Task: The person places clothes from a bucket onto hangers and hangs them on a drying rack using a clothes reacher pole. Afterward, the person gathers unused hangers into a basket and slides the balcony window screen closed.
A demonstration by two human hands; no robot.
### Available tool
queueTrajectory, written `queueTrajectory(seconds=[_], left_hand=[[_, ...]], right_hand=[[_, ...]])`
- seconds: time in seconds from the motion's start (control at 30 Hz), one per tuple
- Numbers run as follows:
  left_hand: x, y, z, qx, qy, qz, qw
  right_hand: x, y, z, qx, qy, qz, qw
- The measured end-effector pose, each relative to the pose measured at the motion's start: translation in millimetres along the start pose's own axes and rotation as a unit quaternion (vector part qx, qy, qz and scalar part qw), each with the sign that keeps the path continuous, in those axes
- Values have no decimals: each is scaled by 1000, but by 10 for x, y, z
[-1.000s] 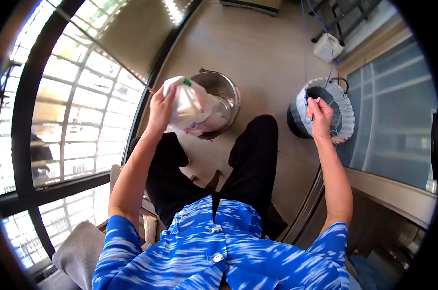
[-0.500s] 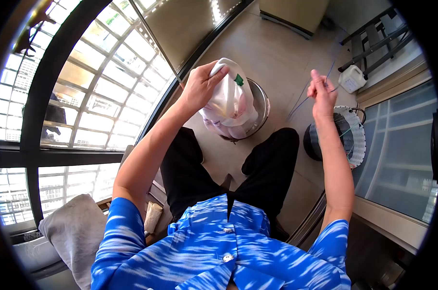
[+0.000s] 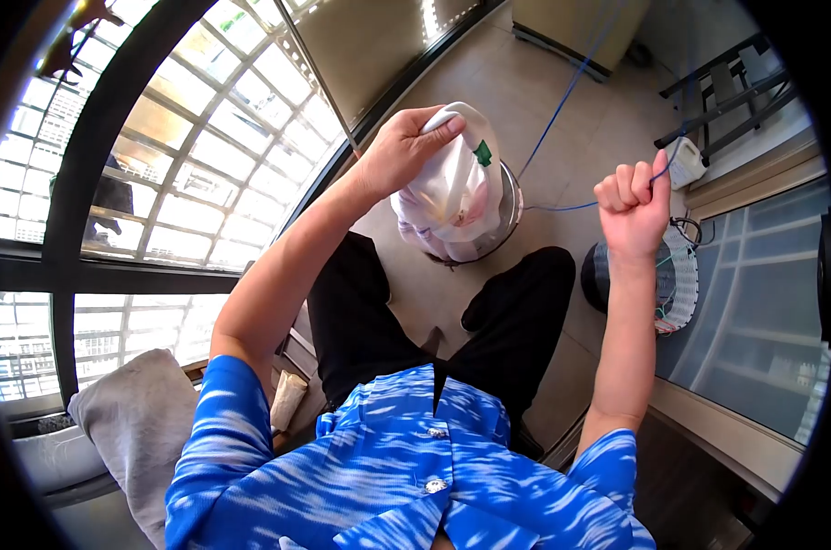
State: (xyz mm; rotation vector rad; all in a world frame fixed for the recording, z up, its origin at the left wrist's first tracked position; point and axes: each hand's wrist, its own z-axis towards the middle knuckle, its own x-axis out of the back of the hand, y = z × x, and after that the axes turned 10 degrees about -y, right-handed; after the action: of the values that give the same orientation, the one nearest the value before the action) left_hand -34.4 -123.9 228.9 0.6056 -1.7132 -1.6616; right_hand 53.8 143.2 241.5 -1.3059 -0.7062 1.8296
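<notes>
Translucent white plastic bag (image 3: 436, 194) with a looped handle and green patch, filled with pinkish contents, held handle-end uppermost before me in the left hand (image 3: 404, 151), beside or over the round metal bucket (image 3: 511, 209). Thin blue cord (image 3: 569, 89), loosely curved, passing through the right hand (image 3: 635, 213).

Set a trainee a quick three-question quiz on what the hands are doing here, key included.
1. Multiple choice: what does the left hand grip?
A) a jug
B) a bag
C) a basket

2. True or false: the right hand holds a blue cord.

3. Fill in the colour: the mark on the bag is ____.

Key: 1. B; 2. True; 3. green.
</notes>
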Motion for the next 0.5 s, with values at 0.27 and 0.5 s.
queueTrajectory(seconds=[0.27, 0.5], left_hand=[[37, 233, 2, 80, -86, -132, 984], [319, 399, -192, 70, -147, -107, 981]], right_hand=[[-238, 531, 142, -8, -156, 7, 988], [99, 735, 51, -102, -50, -272, 955]])
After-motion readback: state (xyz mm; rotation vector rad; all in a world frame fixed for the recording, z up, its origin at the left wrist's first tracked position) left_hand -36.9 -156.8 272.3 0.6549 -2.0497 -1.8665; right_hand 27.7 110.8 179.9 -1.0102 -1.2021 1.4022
